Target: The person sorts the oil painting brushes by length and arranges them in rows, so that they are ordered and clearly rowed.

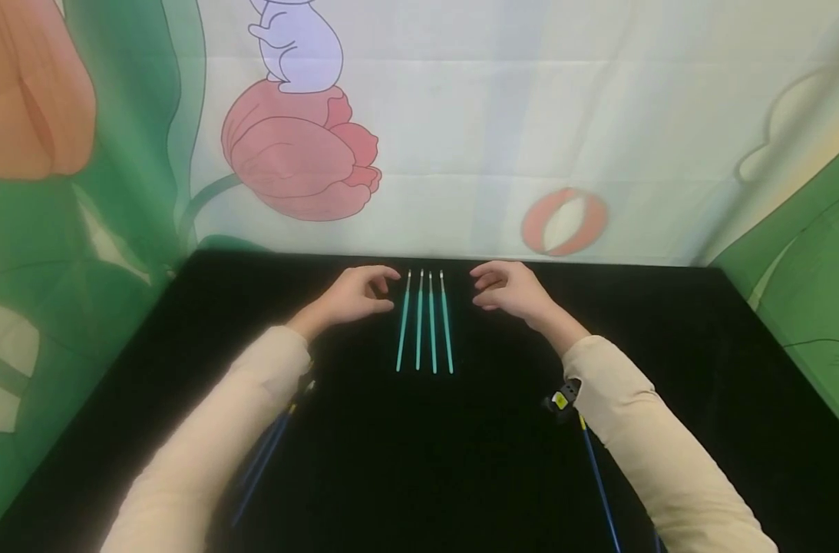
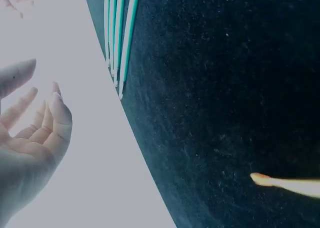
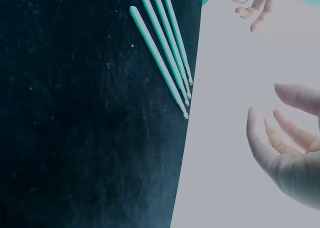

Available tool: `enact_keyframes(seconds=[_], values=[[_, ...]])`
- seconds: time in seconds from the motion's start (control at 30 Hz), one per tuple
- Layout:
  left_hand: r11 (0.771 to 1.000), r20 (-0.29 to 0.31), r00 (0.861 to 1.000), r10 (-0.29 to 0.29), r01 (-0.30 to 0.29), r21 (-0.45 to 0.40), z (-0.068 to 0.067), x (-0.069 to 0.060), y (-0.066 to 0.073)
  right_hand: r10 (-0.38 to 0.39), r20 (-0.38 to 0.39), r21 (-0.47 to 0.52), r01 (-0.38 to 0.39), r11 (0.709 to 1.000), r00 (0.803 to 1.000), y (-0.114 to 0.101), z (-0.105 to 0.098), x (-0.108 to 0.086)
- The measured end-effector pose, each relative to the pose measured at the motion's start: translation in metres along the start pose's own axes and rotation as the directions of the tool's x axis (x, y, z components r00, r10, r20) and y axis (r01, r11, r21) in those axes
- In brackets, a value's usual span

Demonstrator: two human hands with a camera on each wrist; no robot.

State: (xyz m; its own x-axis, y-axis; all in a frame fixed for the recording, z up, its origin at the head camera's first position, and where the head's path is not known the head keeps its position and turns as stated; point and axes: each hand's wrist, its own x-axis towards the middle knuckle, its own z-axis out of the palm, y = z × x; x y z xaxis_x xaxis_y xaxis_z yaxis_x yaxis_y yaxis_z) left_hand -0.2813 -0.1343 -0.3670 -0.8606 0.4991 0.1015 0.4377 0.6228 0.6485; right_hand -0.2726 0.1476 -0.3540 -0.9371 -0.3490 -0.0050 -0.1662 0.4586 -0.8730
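Several slim teal sticks with pale tips (image 1: pixel 420 330), like fine paintbrushes, lie side by side on the black table, tips toward the far edge. Just left of those tips is my left hand (image 1: pixel 355 296), its fingers and thumb loosely bent and apart, holding nothing. On the other side my right hand (image 1: pixel 519 292) hovers the same way, a little farther from them. Both wrist views show an empty gap between thumb and fingers, with the left hand (image 2: pixel 37 143) and right hand (image 3: pixel 292 160) clear of the teal sticks (image 3: pixel 162 57).
Thin blue sticks (image 1: pixel 265 463) with yellow near their ends lie under my left forearm. Another blue stick (image 1: pixel 600 480) lies beside my right forearm, partly hidden by the sleeve. A printed curtain (image 1: pixel 447 153) hangs behind the table's (image 1: pixel 433 461) far edge.
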Motion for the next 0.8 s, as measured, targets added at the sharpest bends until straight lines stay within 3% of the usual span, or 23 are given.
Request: enact_keyframes(seconds=[0.8], values=[[0.996, 0.033, 0.996, 0.089, -0.088, -0.015, -0.01, -0.053, 0.011, -0.146, 0.096, -0.188, 0.162, 0.969, 0.985, -0.007, -0.014, -0.055]])
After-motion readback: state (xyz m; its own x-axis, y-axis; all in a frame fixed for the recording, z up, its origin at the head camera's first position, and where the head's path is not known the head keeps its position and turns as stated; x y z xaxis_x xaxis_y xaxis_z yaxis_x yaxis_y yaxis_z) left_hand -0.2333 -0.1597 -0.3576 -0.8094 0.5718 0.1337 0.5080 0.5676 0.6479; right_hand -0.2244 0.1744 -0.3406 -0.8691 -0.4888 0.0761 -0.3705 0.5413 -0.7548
